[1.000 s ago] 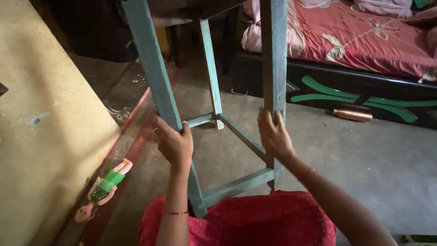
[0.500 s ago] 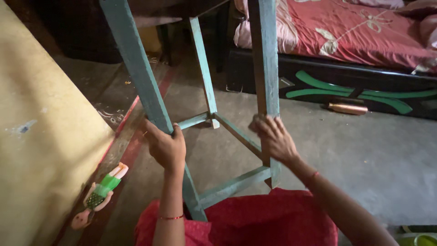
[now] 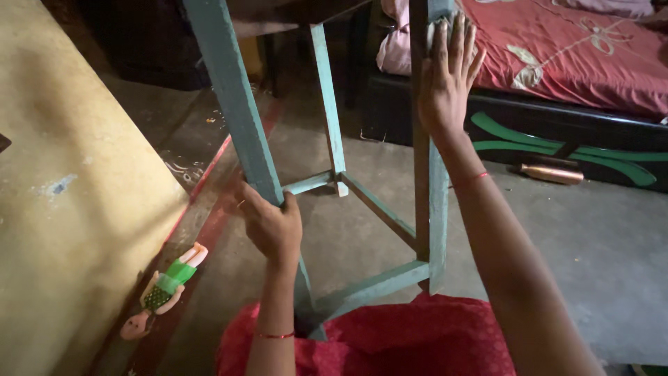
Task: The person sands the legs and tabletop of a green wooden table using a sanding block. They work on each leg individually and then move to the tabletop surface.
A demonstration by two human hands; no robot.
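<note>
I'd keep my left hand (image 3: pixel 273 228) wrapped tight around the teal stool (image 3: pixel 240 132) leg while my right hand (image 3: pixel 445 76) (fingers spread flat, gripping nothing) steadies the other leg.

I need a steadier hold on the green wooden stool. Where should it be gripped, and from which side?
Grip the stool by its two near legs, coming from the near side. The left hand already wraps the slanted left leg above the lower rung; the right hand only lies flat, high on the right leg. Probably curl those fingers around the square leg.
</note>
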